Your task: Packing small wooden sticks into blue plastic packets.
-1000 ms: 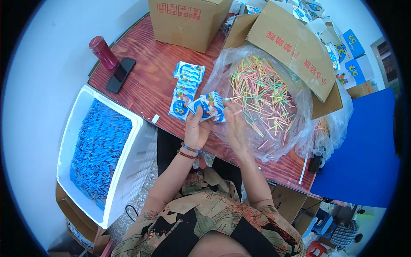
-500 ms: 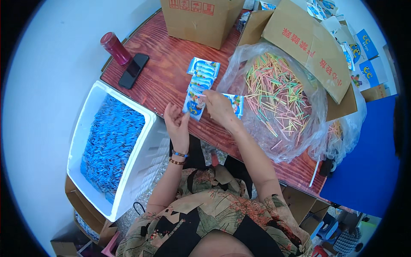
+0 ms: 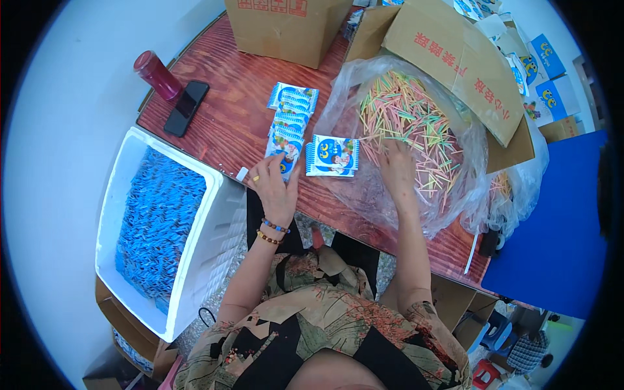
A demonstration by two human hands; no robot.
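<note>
Blue-and-white packets (image 3: pixel 290 127) lay in a row on the wooden table (image 3: pixel 221 123); the left hand (image 3: pixel 274 185) pinched the nearest one. The right hand (image 3: pixel 398 170), fingers loosely open, rested on coloured sticks (image 3: pixel 409 120) in a clear plastic bag (image 3: pixel 364 188), having released another packet (image 3: pixel 333 156) held half a second before. A white bin (image 3: pixel 195 260) at left held blue packets.
</note>
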